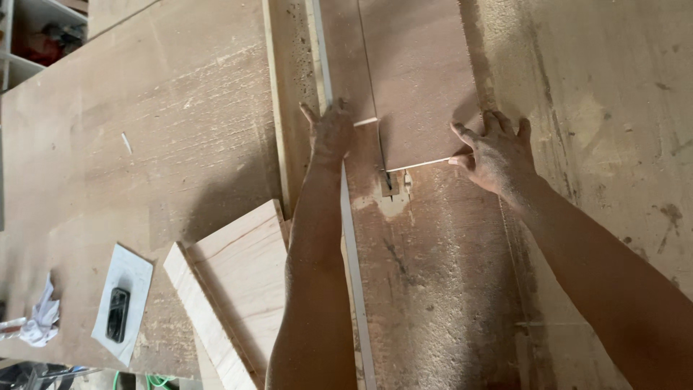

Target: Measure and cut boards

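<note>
Head view, looking down on a sawdust-covered worktop (pixel 180 144) with a saw slot (pixel 393 189) near centre.

Thin brown board (pixel 422 79) flat on the worktop, straight ahead of both hands, long axis running away from the body, up and out of frame. Near edge just past the slot. A kerf line seems to run up the board in line with the slot; narrow strip (pixel 346 65) left of it, wide part right. Blade itself not discernible.

Left hand (pixel 330 133): palm down, fingers spread flat, pressing on the near end of the narrow strip, hard against the pale guide rail (pixel 321 65) running fore-aft. No grasp, just pressure.

Right hand (pixel 497 155): open, fingers splayed, fingertips on the near right corner of the board, thumb at its near edge. Looks like pushing or steadying, not gripping; underside contact can't be told.

Key relation: board lies ahead of both hands, slot between them and slightly nearer the body than the fingertips. Left hand closer to the cut line, just beside it; right hand well off to the side of it.

Elsewhere: stack of pale wood offcuts (pixel 238 289) lower left of the left forearm, apart from the board. Further left, a dark phone-like object (pixel 118 314) on a grey sheet (pixel 137 271), crumpled white cloth (pixel 40 318) at the edge. Shelving (pixel 29 36) top left, contents unclear.
</note>
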